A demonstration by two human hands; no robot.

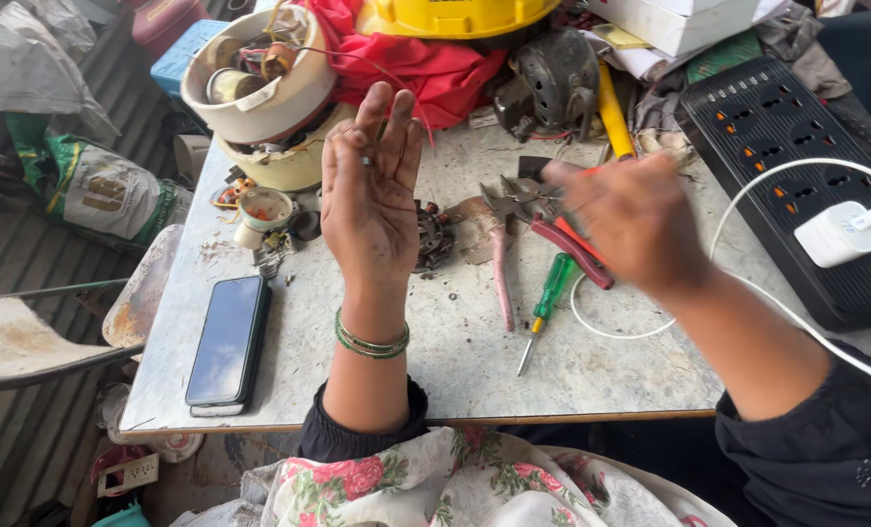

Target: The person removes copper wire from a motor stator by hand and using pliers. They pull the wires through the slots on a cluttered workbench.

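Observation:
My left hand (369,190) is raised palm-up above the worktable (435,361), its fingertips pinching a thin red wire (396,88) that runs up toward the red cloth. A small motor part (435,237) lies just behind that hand. My right hand (631,220) is blurred with motion over the table and appears closed on a red-handled tool (577,252); the grip itself is unclear. Pink-handled pliers (500,259) and a green-handled screwdriver (548,298) lie on the table between my hands.
A black phone (227,340) lies at the table's left front. A black power strip (797,156) with a white charger (839,234) and cable sits right. White appliance housings (260,88), a dark motor (553,83), red cloth (426,63) and a yellow helmet (455,15) crowd the back.

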